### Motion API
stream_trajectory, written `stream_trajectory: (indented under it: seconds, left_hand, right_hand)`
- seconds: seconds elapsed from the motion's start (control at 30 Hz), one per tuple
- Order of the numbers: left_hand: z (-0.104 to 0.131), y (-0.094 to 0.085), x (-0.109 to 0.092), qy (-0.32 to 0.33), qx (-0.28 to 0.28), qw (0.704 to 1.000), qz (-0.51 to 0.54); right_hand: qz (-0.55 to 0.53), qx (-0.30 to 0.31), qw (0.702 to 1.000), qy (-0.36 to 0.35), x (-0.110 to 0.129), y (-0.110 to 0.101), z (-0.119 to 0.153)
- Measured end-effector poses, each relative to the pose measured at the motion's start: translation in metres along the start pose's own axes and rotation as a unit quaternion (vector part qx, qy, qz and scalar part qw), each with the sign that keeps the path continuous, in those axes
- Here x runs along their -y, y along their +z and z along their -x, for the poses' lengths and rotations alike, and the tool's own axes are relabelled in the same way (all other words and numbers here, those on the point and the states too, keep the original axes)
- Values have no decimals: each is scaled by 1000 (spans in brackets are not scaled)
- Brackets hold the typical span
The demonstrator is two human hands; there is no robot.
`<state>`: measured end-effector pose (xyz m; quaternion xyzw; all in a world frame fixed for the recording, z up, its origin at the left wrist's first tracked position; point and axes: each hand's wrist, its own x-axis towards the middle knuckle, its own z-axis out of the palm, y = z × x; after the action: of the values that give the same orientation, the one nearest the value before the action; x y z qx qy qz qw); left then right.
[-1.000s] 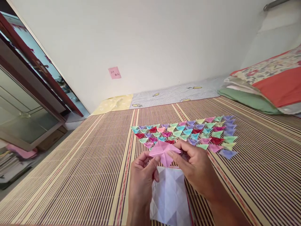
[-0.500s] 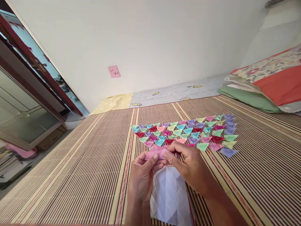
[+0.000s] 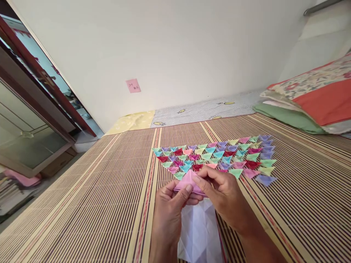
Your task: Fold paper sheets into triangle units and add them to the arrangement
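Holding: a pink paper (image 3: pixel 188 182), thin and sharply creased, is gripped in both hands; a roughly triangular outline is shown, peaked at the top, layered along the lower edge.
Left hand (image 3: pixel 171 199): the paper's lower edge is clamped, the thumb pressed on the front, the fingers tucked behind and beneath.
Right hand (image 3: pixel 225 191): the sloping right side is pinched by the thumb and bent fingers.
Pale sheets (image 3: pixel 200 232): crease-marked in flat facets, they are laid just below the held paper, partly covered by the left hand.
Folded pieces (image 3: pixel 218 153): small, pointed and boat-like, in red, green, turquoise, lilac, yellow and pink, they are set out in close rows beyond the hands.
Striped mat (image 3: pixel 93 204): narrow dark and straw-coloured bands are crossed by broader pale strips edged in red.
Checked cloth (image 3: pixel 197 111): a fine grid is printed with yellow motifs; the smooth white wall is met behind.
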<state>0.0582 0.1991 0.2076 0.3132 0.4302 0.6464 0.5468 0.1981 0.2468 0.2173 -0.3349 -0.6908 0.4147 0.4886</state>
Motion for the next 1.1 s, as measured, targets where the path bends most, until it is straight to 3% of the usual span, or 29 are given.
stream_trajectory:
  seconds: [0.13, 0.27, 0.67, 1.1]
  left_hand:
    - [-1, 2, 0, 7, -25, 1000, 9]
    - [0, 3, -1, 11, -43, 999, 13]
    - [2, 5, -2, 19, -35, 999, -7]
    - [1, 5, -2, 22, -26, 999, -5]
  right_hand:
    - [-7, -25, 1000, 5, 1, 2, 2]
    - [29, -75, 996, -48, 2, 3, 3]
    - [91, -88, 984, -125, 2, 3, 1]
    - [93, -78, 987, -109, 5, 3, 2]
